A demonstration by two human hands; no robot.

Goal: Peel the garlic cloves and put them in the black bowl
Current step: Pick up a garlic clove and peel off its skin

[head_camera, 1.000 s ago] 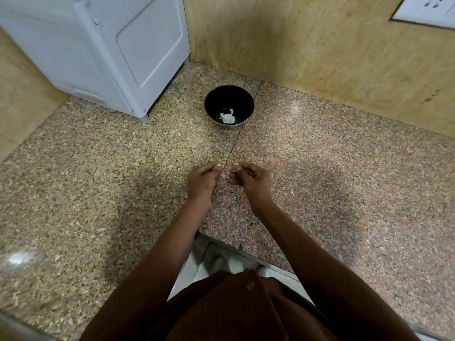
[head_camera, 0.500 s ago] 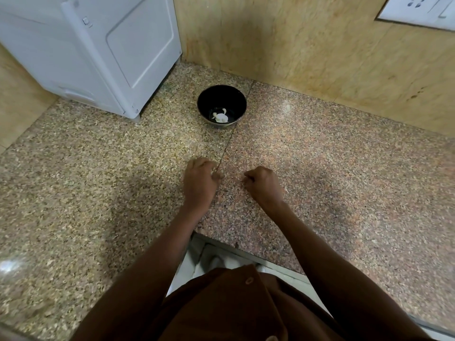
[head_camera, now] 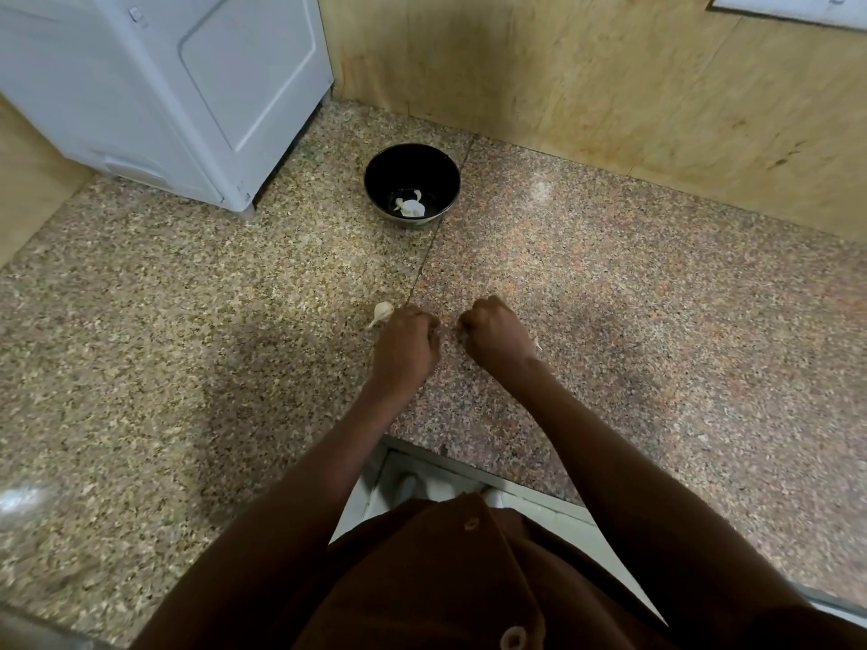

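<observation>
Resting curled on the speckled granite counter (head_camera: 187, 349): left hand (head_camera: 407, 349), right hand (head_camera: 497, 337); contents indiscernible; pale unpeeled garlic clove (head_camera: 382, 312) touching left knuckles; round black bowl (head_camera: 412, 183) well beyond.

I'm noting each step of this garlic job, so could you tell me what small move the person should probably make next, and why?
Probably lift the left hand to pick up the garlic clove lying on the counter by its knuckles. That clove appears unpeeled, the black bowl holds only a few white pieces, and whether the curled hands hold anything is hidden; the right hand sits farther off.
</observation>
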